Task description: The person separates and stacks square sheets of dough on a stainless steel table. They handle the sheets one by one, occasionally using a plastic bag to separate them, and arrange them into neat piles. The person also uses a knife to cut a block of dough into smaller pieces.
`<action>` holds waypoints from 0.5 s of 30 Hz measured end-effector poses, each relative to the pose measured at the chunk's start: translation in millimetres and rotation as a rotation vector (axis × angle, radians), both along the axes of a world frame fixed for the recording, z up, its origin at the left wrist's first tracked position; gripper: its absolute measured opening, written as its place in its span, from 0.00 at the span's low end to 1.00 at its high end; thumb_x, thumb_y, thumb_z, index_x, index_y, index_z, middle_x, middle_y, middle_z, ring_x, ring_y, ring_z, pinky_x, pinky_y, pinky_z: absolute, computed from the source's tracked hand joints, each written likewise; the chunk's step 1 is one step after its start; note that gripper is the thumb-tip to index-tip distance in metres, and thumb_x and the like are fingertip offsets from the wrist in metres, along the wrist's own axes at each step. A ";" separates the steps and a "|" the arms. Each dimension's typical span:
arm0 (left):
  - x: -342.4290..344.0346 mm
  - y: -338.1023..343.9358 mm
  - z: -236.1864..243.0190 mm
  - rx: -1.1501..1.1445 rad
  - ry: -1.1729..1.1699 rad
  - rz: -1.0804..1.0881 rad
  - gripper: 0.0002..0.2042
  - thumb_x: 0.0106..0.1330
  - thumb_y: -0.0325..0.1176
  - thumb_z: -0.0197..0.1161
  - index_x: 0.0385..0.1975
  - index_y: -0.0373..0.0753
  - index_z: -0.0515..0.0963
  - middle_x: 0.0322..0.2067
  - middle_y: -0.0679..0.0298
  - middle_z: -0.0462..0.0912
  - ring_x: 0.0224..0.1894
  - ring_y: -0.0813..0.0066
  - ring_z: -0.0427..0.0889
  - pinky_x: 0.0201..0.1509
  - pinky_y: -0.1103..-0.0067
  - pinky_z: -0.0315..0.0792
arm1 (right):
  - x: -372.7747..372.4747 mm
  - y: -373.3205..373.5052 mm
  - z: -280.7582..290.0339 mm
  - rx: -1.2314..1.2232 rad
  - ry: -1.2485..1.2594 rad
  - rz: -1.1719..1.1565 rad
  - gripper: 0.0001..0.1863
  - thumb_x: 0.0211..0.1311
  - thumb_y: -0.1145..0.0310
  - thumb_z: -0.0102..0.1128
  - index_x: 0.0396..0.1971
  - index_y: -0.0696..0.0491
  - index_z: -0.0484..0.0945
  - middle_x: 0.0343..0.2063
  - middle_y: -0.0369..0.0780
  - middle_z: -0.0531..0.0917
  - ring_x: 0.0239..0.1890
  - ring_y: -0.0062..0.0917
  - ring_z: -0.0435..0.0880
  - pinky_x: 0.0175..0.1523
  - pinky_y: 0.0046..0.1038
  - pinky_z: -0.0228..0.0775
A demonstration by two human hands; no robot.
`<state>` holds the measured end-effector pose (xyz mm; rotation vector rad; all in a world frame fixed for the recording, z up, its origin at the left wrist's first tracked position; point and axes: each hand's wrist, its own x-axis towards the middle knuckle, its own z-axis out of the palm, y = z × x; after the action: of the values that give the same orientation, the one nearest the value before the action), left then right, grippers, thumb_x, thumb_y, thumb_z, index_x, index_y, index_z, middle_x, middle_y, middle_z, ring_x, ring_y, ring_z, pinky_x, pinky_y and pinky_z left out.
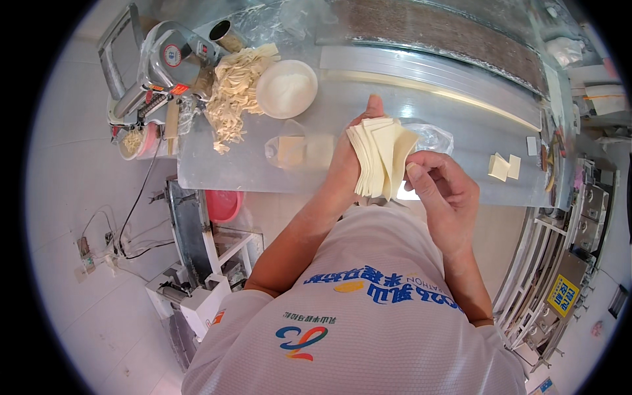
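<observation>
A thick stack of pale yellow dough wrappers is fanned out above the near edge of the metal table. My left hand grips the stack from its left side, thumb pointing up past the top edge. At the right edge, my right hand has thumb and forefinger pinched at the outermost wrapper, which bends away from the others. Behind the right hand lies a clear plastic bag. To the left of the stack, a small square pile of wrappers rests on the table in thin plastic.
Cut dough strips are heaped at the left beside a white bowl of flour. A metal machine and an open tin stand behind. Loose wrapper pieces lie at the right. A long metal bar crosses the table.
</observation>
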<state>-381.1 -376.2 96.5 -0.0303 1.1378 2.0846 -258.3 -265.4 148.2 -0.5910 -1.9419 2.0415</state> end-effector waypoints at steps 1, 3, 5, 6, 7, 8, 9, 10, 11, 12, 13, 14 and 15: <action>-0.2 0.1 -0.6 -0.015 0.018 -0.011 0.25 0.80 0.63 0.53 0.36 0.45 0.79 0.28 0.75 0.78 0.29 0.88 0.77 0.33 0.83 0.72 | -0.2 0.0 0.8 0.000 0.003 0.001 0.08 0.75 0.72 0.67 0.46 0.61 0.85 0.35 0.34 0.87 0.35 0.14 0.82 0.44 0.20 0.76; -0.4 -2.7 -3.6 -0.048 0.054 -0.028 0.25 0.81 0.63 0.52 0.36 0.45 0.79 0.28 0.75 0.78 0.29 0.88 0.77 0.33 0.82 0.72 | -1.4 0.5 3.5 0.059 -0.010 0.012 0.07 0.74 0.73 0.66 0.46 0.61 0.85 0.35 0.35 0.88 0.34 0.14 0.82 0.43 0.20 0.76; -4.4 -7.8 -11.4 -0.010 0.086 -0.102 0.25 0.81 0.62 0.51 0.40 0.44 0.79 0.32 0.74 0.79 0.33 0.87 0.79 0.37 0.82 0.74 | -2.9 0.6 4.0 0.096 -0.011 0.012 0.06 0.74 0.75 0.66 0.45 0.60 0.85 0.35 0.35 0.88 0.33 0.14 0.82 0.42 0.20 0.76; -5.8 -9.1 -13.2 0.009 0.102 -0.140 0.25 0.81 0.62 0.51 0.42 0.44 0.80 0.34 0.73 0.80 0.35 0.86 0.80 0.38 0.82 0.75 | -3.7 0.3 3.8 0.104 -0.004 0.007 0.06 0.73 0.76 0.66 0.45 0.60 0.85 0.35 0.35 0.88 0.32 0.14 0.82 0.41 0.19 0.76; -4.7 -9.2 -12.9 -0.009 0.106 -0.125 0.25 0.81 0.62 0.51 0.42 0.44 0.80 0.34 0.73 0.80 0.35 0.86 0.80 0.39 0.82 0.75 | -4.4 -0.3 3.7 0.112 0.002 0.002 0.06 0.72 0.76 0.66 0.45 0.60 0.85 0.35 0.35 0.88 0.32 0.14 0.82 0.40 0.19 0.76; -3.2 -8.2 -7.6 -0.027 0.109 -0.109 0.25 0.81 0.62 0.52 0.42 0.43 0.80 0.35 0.73 0.80 0.36 0.86 0.80 0.40 0.82 0.75 | -5.2 -1.3 4.0 0.151 0.003 0.003 0.05 0.72 0.77 0.67 0.44 0.60 0.85 0.35 0.35 0.88 0.31 0.14 0.82 0.39 0.19 0.76; -1.8 -7.5 -4.9 -0.045 0.112 -0.094 0.25 0.80 0.63 0.53 0.42 0.43 0.80 0.35 0.73 0.80 0.36 0.86 0.80 0.41 0.82 0.75 | -6.3 -2.7 5.2 0.190 0.003 0.005 0.05 0.71 0.77 0.68 0.43 0.60 0.85 0.34 0.35 0.88 0.31 0.14 0.82 0.39 0.19 0.76; -1.0 -7.1 -5.3 -0.041 0.106 -0.085 0.25 0.80 0.63 0.53 0.42 0.43 0.80 0.35 0.73 0.80 0.37 0.86 0.80 0.41 0.82 0.75 | -7.4 -3.8 6.3 0.229 0.004 0.007 0.05 0.70 0.77 0.68 0.43 0.60 0.85 0.34 0.35 0.88 0.31 0.14 0.82 0.38 0.18 0.75; -0.7 -6.6 -5.4 -0.038 0.102 -0.077 0.25 0.80 0.63 0.54 0.43 0.43 0.80 0.35 0.73 0.80 0.37 0.86 0.80 0.42 0.82 0.75 | -8.4 -4.5 7.7 0.240 0.011 0.010 0.05 0.70 0.77 0.69 0.43 0.60 0.85 0.34 0.35 0.88 0.31 0.14 0.82 0.37 0.18 0.75; -0.6 -6.6 -5.4 -0.034 0.097 -0.069 0.25 0.79 0.63 0.55 0.43 0.43 0.80 0.35 0.73 0.80 0.38 0.85 0.80 0.43 0.82 0.76 | -9.2 -5.2 9.2 0.250 0.018 0.012 0.06 0.70 0.77 0.69 0.43 0.60 0.85 0.34 0.35 0.88 0.31 0.13 0.82 0.37 0.18 0.76; -0.5 -6.8 -2.7 -0.057 0.098 -0.060 0.25 0.79 0.63 0.56 0.43 0.43 0.80 0.35 0.73 0.81 0.38 0.85 0.80 0.43 0.81 0.76 | -10.3 -5.8 10.3 0.261 0.025 0.013 0.06 0.69 0.77 0.70 0.43 0.60 0.84 0.34 0.35 0.88 0.31 0.13 0.82 0.37 0.18 0.76; 0.1 -7.3 2.5 -0.077 0.097 -0.049 0.25 0.79 0.63 0.56 0.43 0.43 0.80 0.35 0.73 0.81 0.38 0.84 0.80 0.43 0.81 0.76 | -11.3 -6.9 11.1 0.252 0.036 -0.006 0.07 0.69 0.77 0.70 0.44 0.61 0.84 0.34 0.36 0.88 0.31 0.14 0.82 0.37 0.18 0.76; 0.5 -7.9 6.0 -0.098 0.096 -0.039 0.25 0.78 0.63 0.57 0.43 0.43 0.80 0.35 0.72 0.81 0.38 0.84 0.81 0.43 0.81 0.76 | -12.5 -7.9 11.7 0.242 0.047 -0.027 0.07 0.69 0.77 0.70 0.44 0.61 0.84 0.34 0.36 0.88 0.31 0.14 0.83 0.37 0.19 0.77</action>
<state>-380.6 -384.0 102.5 0.0456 1.2877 2.0133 -270.8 -273.3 159.9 -0.5044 -2.0993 1.7521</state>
